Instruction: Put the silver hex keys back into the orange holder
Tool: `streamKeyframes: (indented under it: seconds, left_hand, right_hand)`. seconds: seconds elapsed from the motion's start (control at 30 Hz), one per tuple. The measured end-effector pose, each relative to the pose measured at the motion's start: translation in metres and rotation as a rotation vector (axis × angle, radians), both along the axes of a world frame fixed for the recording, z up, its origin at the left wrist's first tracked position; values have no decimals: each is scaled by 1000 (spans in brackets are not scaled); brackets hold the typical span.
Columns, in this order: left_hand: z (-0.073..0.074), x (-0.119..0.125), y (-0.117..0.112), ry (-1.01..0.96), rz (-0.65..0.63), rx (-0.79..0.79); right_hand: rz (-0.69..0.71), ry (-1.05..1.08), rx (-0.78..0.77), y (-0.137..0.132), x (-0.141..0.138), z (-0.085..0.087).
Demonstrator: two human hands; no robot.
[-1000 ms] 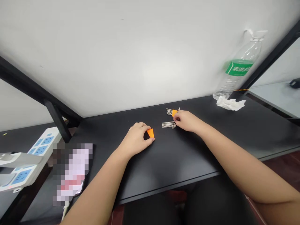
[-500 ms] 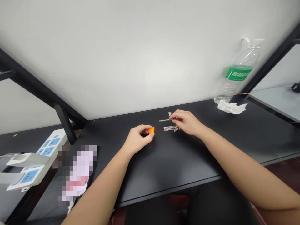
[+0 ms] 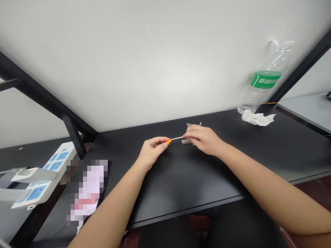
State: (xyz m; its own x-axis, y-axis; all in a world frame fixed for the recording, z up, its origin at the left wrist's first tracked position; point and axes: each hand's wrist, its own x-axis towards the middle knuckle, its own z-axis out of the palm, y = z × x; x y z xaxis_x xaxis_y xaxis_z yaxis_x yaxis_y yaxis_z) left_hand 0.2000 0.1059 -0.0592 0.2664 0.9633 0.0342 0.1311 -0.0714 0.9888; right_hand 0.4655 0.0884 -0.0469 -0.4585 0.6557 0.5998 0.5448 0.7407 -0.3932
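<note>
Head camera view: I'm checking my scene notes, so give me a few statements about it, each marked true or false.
The left hand pinches a small orange piece. True.
The right hand lies empty on the table. False: it holds a thin metal key pointed at the orange piece.
The plastic bottle lies on its side. False: it stands on its base by the wall.
A crumpled tissue lies by the bottle's base. True.
</note>
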Motion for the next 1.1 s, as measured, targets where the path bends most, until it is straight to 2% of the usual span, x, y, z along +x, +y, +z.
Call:
streamKeyframes:
  seconds: [0.13, 0.3, 0.4, 0.5, 0.57, 0.67, 0.77, 0.9, 1.0, 1.1]
  left_hand:
    - [-1, 0, 0, -44, -1, -24]
    - [0, 0, -1, -8, -47, -10]
    - [-1, -1, -1, 29, -109, 21]
    - [0, -1, -3, 48, -142, 76]
    - [1, 0, -5, 68, -170, 135]
    - [1, 3, -9, 124, -220, 241]
    - [0, 6, -12, 147, -225, 278]
    - [-1, 7, -13, 129, -235, 270]
    - [-1, 7, -12, 116, -212, 271]
    - [-1, 7, -11, 120, -179, 266]
  right_hand:
    - [-29, -6, 23, -2, 1, 1]
    - [35, -41, 39, -3, 0, 0]
    - [38, -62, 22, -3, -3, -1]
    - [10, 7, -7, -1, -5, -2]
    - [0, 79, -64, 0, -8, -3]
    - [20, 194, -242, 1, -14, -7]
    - [77, 232, -347, -1, -23, -12]
    - [114, 184, -271, -2, -31, -16]
    - [112, 152, -193, 2, -25, -16]
    - [-2, -12, -156, 10, -7, -14]
